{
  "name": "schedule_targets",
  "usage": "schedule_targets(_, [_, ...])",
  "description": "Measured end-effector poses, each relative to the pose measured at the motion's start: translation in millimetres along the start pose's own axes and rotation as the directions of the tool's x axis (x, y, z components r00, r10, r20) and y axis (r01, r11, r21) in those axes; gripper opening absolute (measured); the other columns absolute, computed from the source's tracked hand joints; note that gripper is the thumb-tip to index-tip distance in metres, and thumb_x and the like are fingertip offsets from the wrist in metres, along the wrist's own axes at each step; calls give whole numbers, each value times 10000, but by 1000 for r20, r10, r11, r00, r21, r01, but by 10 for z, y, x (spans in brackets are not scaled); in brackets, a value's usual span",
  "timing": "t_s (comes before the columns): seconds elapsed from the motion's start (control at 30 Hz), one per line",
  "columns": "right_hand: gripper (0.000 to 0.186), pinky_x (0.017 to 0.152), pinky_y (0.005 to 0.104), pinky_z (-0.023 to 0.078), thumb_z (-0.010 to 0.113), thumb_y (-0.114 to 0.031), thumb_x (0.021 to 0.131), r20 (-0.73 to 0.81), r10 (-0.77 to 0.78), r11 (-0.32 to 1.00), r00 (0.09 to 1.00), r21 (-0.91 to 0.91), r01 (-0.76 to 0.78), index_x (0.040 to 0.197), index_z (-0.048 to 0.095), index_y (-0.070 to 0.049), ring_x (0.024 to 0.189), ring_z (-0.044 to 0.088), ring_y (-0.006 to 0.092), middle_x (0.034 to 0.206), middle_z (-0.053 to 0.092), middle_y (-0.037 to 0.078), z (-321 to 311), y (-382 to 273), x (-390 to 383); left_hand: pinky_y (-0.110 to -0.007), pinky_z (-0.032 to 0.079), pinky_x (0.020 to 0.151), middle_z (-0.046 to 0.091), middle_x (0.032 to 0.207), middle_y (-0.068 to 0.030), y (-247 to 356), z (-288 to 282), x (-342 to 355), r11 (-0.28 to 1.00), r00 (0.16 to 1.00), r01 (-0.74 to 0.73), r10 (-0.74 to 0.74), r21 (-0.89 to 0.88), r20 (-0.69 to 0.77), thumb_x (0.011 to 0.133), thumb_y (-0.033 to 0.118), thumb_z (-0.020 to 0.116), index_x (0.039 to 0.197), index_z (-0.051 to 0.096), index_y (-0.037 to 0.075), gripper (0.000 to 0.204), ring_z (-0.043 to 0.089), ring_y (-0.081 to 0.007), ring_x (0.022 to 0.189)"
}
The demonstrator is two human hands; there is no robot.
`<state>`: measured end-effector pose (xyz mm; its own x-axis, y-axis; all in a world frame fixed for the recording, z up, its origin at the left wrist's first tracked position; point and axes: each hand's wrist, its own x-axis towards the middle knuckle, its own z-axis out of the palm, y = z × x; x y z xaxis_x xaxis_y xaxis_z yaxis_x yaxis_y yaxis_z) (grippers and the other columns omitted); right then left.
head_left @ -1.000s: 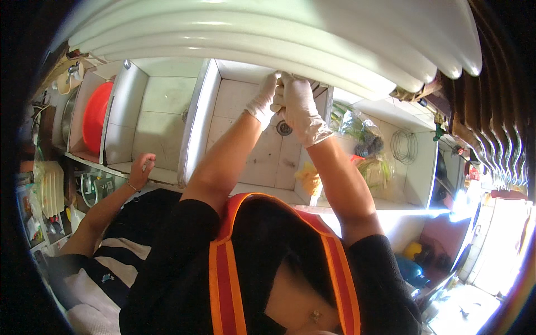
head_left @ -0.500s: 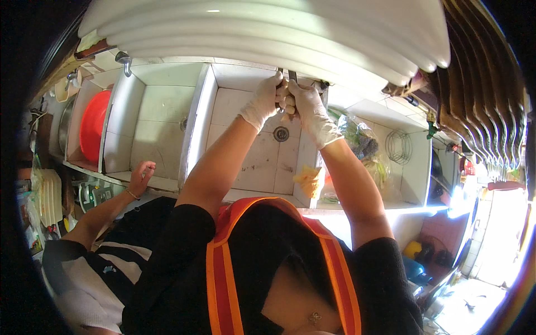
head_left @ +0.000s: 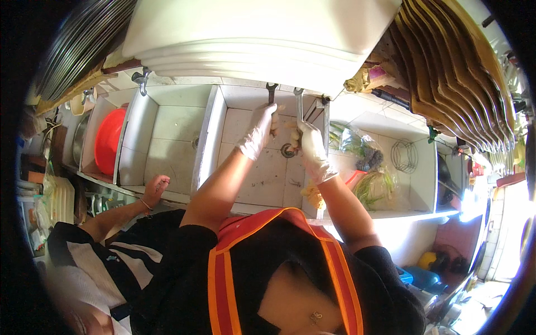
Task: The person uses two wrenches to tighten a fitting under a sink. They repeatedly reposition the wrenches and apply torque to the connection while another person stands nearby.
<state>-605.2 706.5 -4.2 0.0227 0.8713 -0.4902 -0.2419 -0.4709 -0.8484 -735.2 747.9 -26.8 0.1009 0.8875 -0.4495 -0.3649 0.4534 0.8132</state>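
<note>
Both gloved hands have risen to the wall fitting — left hand (head_left: 258,133) and right hand (head_left: 310,148) each clamped on a spanner (head_left: 297,106) above the tiled sink (head_left: 262,178).

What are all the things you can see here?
Spanners: two, grey metal, one in each gloved hand, raised over the middle sink.
Sinks: tiled, white, side by side; how many is unclear.
Drain: one, round, in the middle sink's floor.
Basin: one, red, far left.
Tap: one, metal, above the left sink.
Greens: a bunch, green, right compartment.
Wire stand: one, right compartment.
Other person's hand: one, bare, on the left sink's edge.
Vest: one, orange-trimmed, on the wearer.
Left hand: white glove, gripping a spanner.
Right hand: white glove, gripping the other spanner.
</note>
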Motion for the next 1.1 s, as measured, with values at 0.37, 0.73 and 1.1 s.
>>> schedule_targets(0.37, [175,371,202,256,517,-156,865,-55,-281,942,958,-207,264,863,606,-6,407,335,48,535,411,-47,-53,185,214,-237,259,360,404,523,59,40,32,244,954,993,-81,103,288,-63,902,297,490,897,611,47,278,329,-62,401])
schedule_targets(0.73, [148,372,259,383,586,-130,811,-14,-98,992,995,-82,97,854,564,10,423,495,130,603,552,58,-20,-77,228,-260,296,335,427,524,20,106,93,329,962,989,-103,127,253,-79,881,233,516,872,612,0,253,353,-81,383])
schedule_targets(1.1, [144,370,271,396,566,-116,835,87,-25,1000,996,-6,25,837,542,26,431,518,160,585,549,76,124,-283,234,-229,285,309,441,502,39,152,88,459,910,980,-54,129,412,-155,850,235,564,779,573,70,180,365,-52,361])
